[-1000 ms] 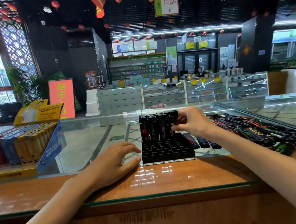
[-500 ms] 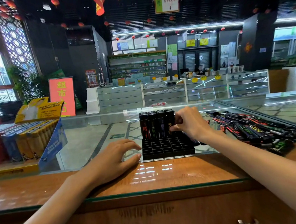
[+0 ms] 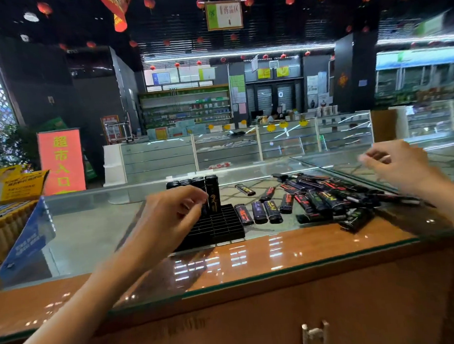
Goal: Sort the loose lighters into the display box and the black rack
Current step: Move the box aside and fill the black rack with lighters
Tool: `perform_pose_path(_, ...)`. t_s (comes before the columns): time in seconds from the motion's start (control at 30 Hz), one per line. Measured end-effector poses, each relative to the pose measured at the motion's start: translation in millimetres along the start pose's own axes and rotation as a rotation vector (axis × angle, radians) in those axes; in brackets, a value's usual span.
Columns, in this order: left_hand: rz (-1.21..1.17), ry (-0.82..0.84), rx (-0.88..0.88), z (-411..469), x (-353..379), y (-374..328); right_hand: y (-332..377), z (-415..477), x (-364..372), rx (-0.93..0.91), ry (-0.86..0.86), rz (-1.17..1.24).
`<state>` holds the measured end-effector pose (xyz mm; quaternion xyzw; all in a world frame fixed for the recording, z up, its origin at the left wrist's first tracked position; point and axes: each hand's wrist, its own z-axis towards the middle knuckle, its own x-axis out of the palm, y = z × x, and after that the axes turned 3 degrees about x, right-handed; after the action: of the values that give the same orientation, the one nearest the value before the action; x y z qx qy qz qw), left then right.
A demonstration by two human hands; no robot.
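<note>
Hovering left hand (image 3: 170, 218): fingers curled against the standing lighters (image 3: 212, 194), probably steadying them; blur hides any pinch.
Black rack (image 3: 213, 226): just beyond that hand, front slots unfilled.
Loose lighters (image 3: 316, 200): on the table (image 3: 253, 253), between both hands.
Right hand (image 3: 397, 168): over the pile's far end, fingers loosely spread, seemingly empty.
Display box (image 3: 23, 234): well left of the left hand.

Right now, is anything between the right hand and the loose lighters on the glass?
Nothing visible. The right hand hangs in open air above the right end of the loose lighters. The left hand is off at the black rack, clear of that path.
</note>
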<state>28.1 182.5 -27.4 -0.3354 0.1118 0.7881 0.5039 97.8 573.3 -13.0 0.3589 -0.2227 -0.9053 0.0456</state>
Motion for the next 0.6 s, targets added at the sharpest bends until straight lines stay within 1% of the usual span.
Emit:
perform_pose_path(0.13, -0.03, 0.222, -0.033, 49, 59, -36, -67, -20, -10, 0.173, 0.096, -0.18)
perform_pose_path(0.2, -0.017, 0.315, -0.035, 70, 85, -51, -82, -28, -9, 0.209, 0.159, -0.173)
perform_pose_path(0.27, 0.037, 0.414, -0.064, 87, 108, -62, -88, -32, -9, 0.204, 0.181, -0.159)
perform_pose_path(0.37, 0.103, 0.538, -0.178, 106, 131, -71, -88, -33, -10, 0.174, 0.142, -0.137)
perform_pose_path(0.43, 0.111, 0.562, -0.281, 116, 142, -76, -88, -34, -10, 0.145, 0.123, -0.12)
perform_pose_path(0.5, 0.106, 0.608, -0.331, 124, 151, -83, -88, -36, -9, 0.118, 0.102, -0.112)
perform_pose_path(0.6, 0.098, 0.756, -0.391, 134, 162, -97, -89, -37, -9, 0.098, 0.096, -0.079)
